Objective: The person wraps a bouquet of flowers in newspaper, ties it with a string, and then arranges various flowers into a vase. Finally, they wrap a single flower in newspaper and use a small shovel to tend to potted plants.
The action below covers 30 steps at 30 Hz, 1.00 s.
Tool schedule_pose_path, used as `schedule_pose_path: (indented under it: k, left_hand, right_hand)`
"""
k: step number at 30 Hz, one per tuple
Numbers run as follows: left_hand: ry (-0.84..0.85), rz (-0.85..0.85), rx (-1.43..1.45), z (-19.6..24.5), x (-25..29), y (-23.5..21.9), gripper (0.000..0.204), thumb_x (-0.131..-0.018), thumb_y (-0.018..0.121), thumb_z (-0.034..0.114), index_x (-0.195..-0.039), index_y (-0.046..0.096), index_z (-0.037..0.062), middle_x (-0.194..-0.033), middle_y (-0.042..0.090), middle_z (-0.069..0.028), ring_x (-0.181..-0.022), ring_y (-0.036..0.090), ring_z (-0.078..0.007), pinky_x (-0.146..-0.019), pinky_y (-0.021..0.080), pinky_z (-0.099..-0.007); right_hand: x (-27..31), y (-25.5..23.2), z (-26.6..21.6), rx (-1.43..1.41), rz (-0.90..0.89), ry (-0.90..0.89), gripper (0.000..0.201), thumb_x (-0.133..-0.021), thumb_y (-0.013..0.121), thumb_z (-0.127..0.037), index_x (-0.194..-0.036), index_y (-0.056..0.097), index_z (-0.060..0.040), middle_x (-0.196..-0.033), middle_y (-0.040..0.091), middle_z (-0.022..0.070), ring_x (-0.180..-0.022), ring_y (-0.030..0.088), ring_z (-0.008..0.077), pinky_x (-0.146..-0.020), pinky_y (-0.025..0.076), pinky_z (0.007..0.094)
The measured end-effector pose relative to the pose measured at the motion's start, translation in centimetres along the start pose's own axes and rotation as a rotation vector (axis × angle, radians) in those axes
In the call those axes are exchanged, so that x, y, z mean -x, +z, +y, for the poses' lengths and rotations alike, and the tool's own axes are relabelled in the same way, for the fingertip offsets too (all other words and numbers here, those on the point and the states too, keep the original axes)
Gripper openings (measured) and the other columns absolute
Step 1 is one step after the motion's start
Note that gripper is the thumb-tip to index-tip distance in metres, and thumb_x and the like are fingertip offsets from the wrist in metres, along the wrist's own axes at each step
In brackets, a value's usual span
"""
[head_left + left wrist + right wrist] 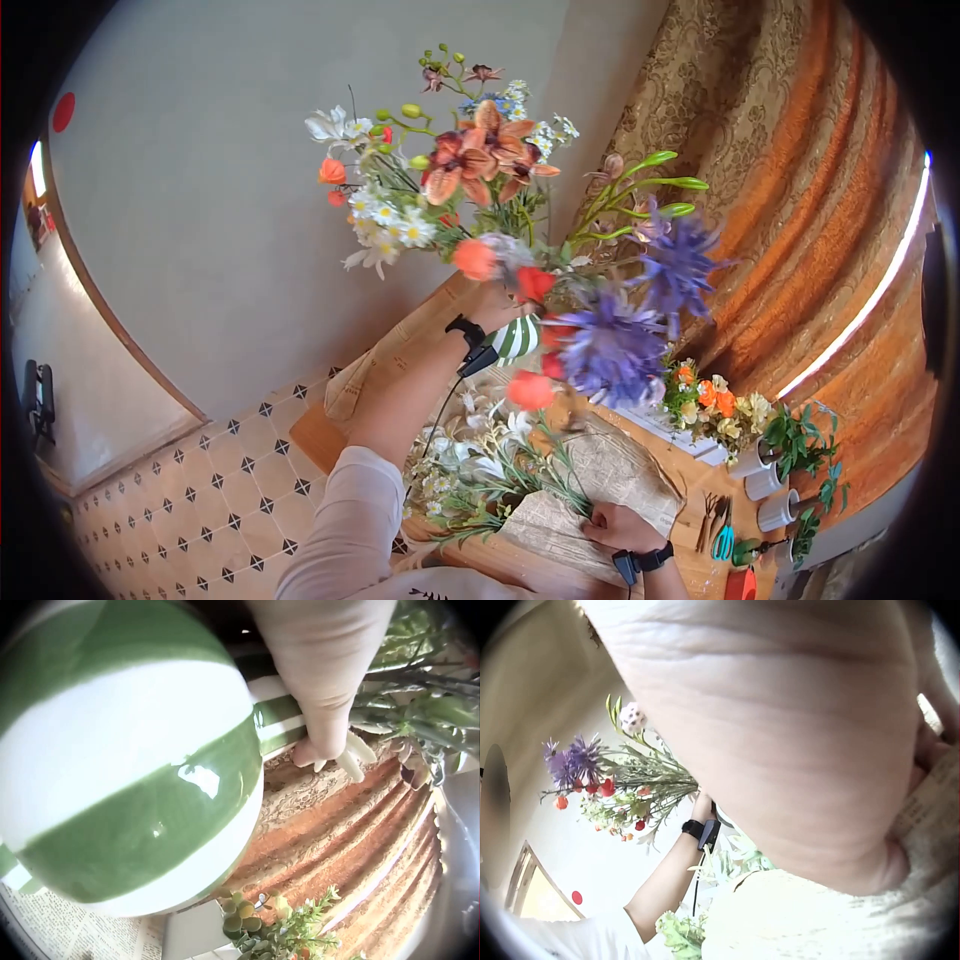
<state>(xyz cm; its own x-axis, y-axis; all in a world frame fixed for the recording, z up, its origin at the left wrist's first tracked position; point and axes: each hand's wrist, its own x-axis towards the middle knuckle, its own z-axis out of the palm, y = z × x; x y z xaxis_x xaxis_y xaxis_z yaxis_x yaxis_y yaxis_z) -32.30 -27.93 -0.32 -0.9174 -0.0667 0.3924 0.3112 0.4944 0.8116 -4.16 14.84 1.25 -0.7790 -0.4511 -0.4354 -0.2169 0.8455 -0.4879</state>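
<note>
My left hand (490, 308) grips the narrow neck of a green-and-white striped vase (142, 772), thumb across the neck in the left wrist view. Above the vase spreads an arrangement of artificial-looking flowers: orange orchids (470, 165), white daisies (385, 215) and purple spiky blooms (612, 345). Low over the table, my right hand (618, 527) has its fingers curled at the stems of a paper-wrapped bouquet (490, 465) of white flowers and greenery. The right wrist view shows its fingers against the printed paper (930, 825); the fingertips are mostly hidden.
More printed paper (400, 345) lies at the wooden table's (318, 440) far left. Potted plants (775, 510) line the right side, near scissors with turquoise handles (723, 543). Orange and white flowers (712, 400) stand by the patterned curtain (780, 200). A wall (250, 200) rises behind.
</note>
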Motion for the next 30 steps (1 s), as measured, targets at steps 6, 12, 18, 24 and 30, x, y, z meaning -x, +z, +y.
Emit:
schedule_pose_path:
  k: [6,12,18,24,30]
  left_hand:
    - [-0.03,0.285,-0.426,3.2,1.2,0.9,0.073,-0.078,0.083,0.065,-0.122,0.072,0.0074,-0.098,0.075,-0.0154,-0.099,0.071,-0.0344,-0.102,0.053,-0.0439]
    - [-0.177,0.453,-0.446,3.0,2.6,2.8,0.071,-0.08,0.082,0.061,-0.124,0.07,0.0069,-0.103,0.074,-0.0159,-0.103,0.07,-0.0355,-0.102,0.052,-0.0448]
    - [-0.289,0.575,-0.424,4.0,1.6,4.1,0.069,-0.081,0.08,0.057,-0.126,0.068,0.0063,-0.108,0.073,-0.0164,-0.106,0.069,-0.0365,-0.103,0.052,-0.0456]
    - [-0.347,0.614,-0.431,4.5,1.3,4.2,0.066,-0.083,0.079,0.052,-0.128,0.066,0.0057,-0.113,0.072,-0.0168,-0.11,0.067,-0.0376,-0.104,0.051,-0.0464]
    - [-0.408,0.609,-0.443,2.9,4.5,5.3,0.064,-0.085,0.078,0.048,-0.131,0.064,0.0051,-0.118,0.071,-0.0173,-0.114,0.066,-0.0386,-0.105,0.05,-0.0472]
  right_hand:
    - [-0.1,0.6,0.0,0.062,-0.001,0.031,0.041,-0.094,0.072,-0.044,-0.089,0.067,-0.0039,-0.077,0.07,0.0193,-0.074,0.069,0.0378,-0.068,0.053,0.0454]
    - [0.1,1.1,-0.5,0.089,0.027,0.06,0.042,-0.093,0.072,-0.045,-0.092,0.065,-0.0042,-0.079,0.07,0.0199,-0.077,0.069,0.0392,-0.07,0.053,0.0466]
    - [0.0,1.7,0.6,0.096,0.055,0.026,0.04,-0.093,0.072,-0.043,-0.095,0.064,-0.0038,-0.079,0.069,0.02,-0.077,0.069,0.04,-0.07,0.053,0.0464]
    - [0.1,1.9,0.6,0.091,0.081,0.038,0.04,-0.093,0.073,-0.043,-0.092,0.064,-0.0038,-0.078,0.069,0.021,-0.077,0.069,0.0409,-0.069,0.052,0.0473]
    - [0.1,1.7,-0.2,0.082,0.094,0.053,0.04,-0.092,0.074,-0.043,-0.091,0.064,-0.0041,-0.076,0.069,0.0204,-0.075,0.069,0.041,-0.068,0.053,0.0474]
